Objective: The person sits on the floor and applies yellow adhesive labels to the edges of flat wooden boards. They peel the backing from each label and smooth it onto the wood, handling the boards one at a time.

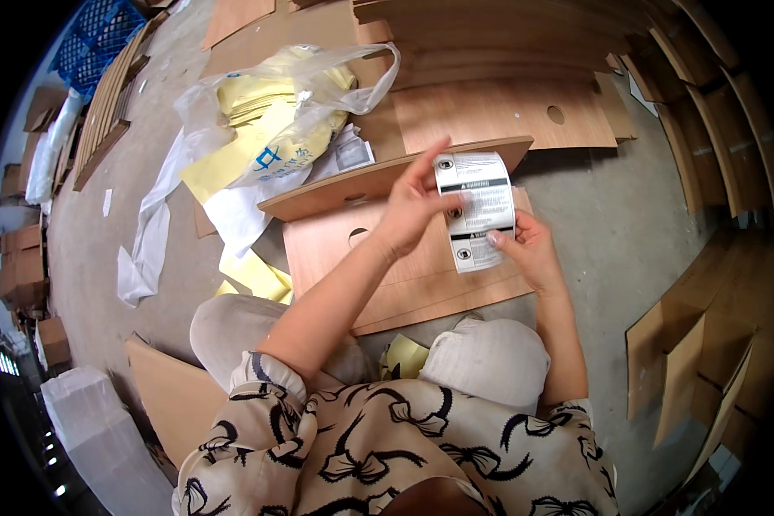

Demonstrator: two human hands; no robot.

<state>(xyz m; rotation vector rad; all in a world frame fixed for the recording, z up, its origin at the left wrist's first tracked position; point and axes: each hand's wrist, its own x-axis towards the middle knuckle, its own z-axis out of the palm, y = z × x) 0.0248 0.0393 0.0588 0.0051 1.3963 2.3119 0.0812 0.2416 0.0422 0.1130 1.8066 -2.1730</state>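
A white strip of printed warning labels [482, 209] hangs above a wood-grain panel in front of me. My right hand [533, 249] grips the strip's lower right edge, thumb on its printed face. At the strip's left side is my left hand [413, 206], its fingers apart and one somewhat blurred digit over the labels; whether it presses on them I cannot tell. Beneath both hands lies the flat wood-grain panel [404, 297], which has a round hole. A second wood-grain panel [318, 196] stands tilted along its far side.
A clear plastic bag [374, 82] with yellow sheets [262, 96] lies at the far left. Beyond the work sit more wood-grain panels [482, 107]. Folded cardboard [692, 344] stands on the right, and a blue plastic crate [99, 43] is at the far left edge.
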